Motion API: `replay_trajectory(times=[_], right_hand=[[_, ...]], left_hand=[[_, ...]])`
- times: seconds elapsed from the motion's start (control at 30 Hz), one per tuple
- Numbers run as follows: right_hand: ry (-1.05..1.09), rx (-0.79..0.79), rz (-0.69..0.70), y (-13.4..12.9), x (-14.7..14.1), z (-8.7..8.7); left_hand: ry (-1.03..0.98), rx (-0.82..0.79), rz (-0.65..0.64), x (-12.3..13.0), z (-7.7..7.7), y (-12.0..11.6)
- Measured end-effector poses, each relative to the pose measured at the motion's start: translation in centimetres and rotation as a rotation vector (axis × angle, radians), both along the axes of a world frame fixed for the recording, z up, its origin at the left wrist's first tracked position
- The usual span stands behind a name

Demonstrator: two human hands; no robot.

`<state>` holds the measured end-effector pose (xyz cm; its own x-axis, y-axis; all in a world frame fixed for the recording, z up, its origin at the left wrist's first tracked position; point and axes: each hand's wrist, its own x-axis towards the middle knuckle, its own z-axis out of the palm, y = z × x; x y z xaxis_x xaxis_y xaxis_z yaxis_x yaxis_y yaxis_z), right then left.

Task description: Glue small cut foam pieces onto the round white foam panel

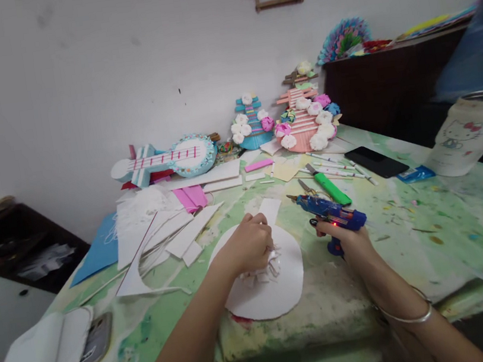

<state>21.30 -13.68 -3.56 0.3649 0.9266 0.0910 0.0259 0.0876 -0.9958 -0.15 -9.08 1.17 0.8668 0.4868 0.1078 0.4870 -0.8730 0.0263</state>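
My right grip (354, 241) clasps a blue plastic glue gun (333, 211); my left grip (253, 244) curls over crumpled white strips (273, 267), whether pinching I cannot tell, atop a round white card disc (292, 279) on the green-stained desk (416, 240). The disc, probably light and stiff, suits rim holds.

I can see room to pass over the surface (445, 224) on the right, between the glue gun (331, 211) and the tall cup (471, 136). Farther in, the green cutter (331, 187) and a dark phone (376, 161) lie in the way; left of the white disc (278, 286), paper offcuts (195, 230) crowd the route.
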Motion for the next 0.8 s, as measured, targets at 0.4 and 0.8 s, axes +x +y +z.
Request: replay_trajectory(times=[0.4,0.8], right_hand=[[0.008,0.018,-0.008,0.2,-0.2,0.2],[-0.028,0.009,-0.034,0.1,-0.2,0.4]], left_hand=[[-0.318,-0.040,0.029,-0.4,-2.2,2.1],[-0.318,-0.139,-0.035,-0.5,-3.0,2.4]])
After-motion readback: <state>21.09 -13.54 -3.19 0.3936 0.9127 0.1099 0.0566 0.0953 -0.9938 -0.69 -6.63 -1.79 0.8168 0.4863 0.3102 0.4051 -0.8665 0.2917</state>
